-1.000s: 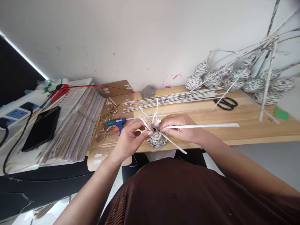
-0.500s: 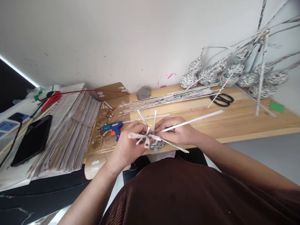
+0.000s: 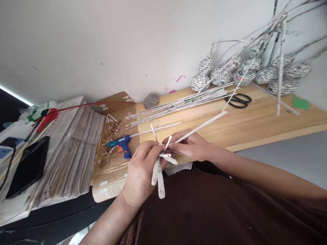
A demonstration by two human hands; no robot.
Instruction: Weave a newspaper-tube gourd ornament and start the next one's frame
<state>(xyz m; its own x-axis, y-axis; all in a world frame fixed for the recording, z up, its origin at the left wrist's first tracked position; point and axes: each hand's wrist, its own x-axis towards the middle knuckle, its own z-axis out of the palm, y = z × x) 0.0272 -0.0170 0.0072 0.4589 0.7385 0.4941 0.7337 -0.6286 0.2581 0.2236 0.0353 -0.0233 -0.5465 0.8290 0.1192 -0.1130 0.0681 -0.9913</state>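
Between my hands, over the table's front edge, is a small woven paper piece [image 3: 173, 156], mostly hidden by fingers. Several rolled paper tubes [image 3: 160, 183] stick out of it, some toward my body and others toward the wall. My left hand [image 3: 144, 161] is closed around the piece and the base of its tubes. My right hand [image 3: 191, 146] pinches close by, its fingers at a long white paper tube [image 3: 201, 126] that slants up to the right. A blue glue gun [image 3: 124, 145] lies just left of my left hand.
Paper sticks [image 3: 178, 103] lie in a bundle behind my hands, with black-handled scissors [image 3: 238, 100] to their right. Woven paper gourds [image 3: 200, 82] line the wall. At left are a newspaper stack [image 3: 76, 160], a phone [image 3: 29, 166] and a power strip [image 3: 9, 146].
The woven piece has turned and tilted in my hands; its tubes now point more toward my body. My left hand has rolled over it. The view has shifted slightly.
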